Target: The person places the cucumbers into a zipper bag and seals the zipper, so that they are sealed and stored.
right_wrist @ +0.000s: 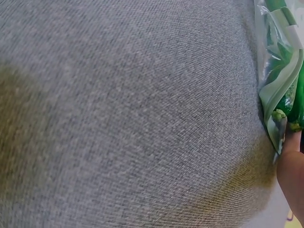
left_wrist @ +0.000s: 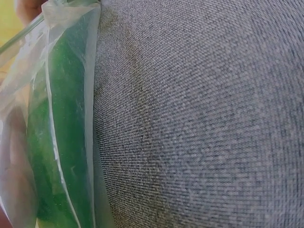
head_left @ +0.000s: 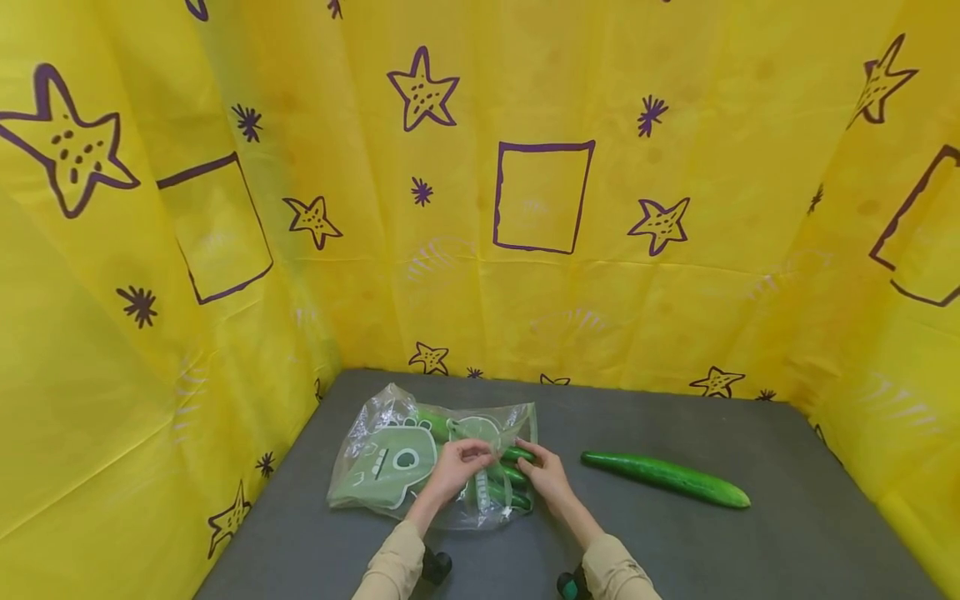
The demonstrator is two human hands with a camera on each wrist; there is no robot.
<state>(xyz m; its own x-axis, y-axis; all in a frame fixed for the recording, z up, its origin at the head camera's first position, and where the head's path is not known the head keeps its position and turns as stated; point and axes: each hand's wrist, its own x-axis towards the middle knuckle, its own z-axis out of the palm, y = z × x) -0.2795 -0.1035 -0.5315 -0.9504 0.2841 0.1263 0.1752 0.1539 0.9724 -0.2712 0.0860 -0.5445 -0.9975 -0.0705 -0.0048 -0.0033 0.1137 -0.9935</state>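
A clear plastic bag (head_left: 356,487) with a printed green cartoon face lies on the table, its mouth toward the right. Several green cucumbers (head_left: 504,493) are inside, with their ends near the opening. My left hand (head_left: 453,471) is over the bag and pinches its upper film near the mouth. At the opening, my right hand (head_left: 549,479) holds the end of one cucumber (head_left: 519,454) between thumb and fingers. The left wrist view shows a cucumber (left_wrist: 71,118) through the film. Stem ends and my right thumb (right_wrist: 290,180) appear at the bag's edge in the right wrist view.
One long cucumber (head_left: 667,479) lies loose on the grey table (head_left: 675,550), to the right of the bag. Yellow curtains (head_left: 540,317) with purple drawings enclose the table at the back and both sides.
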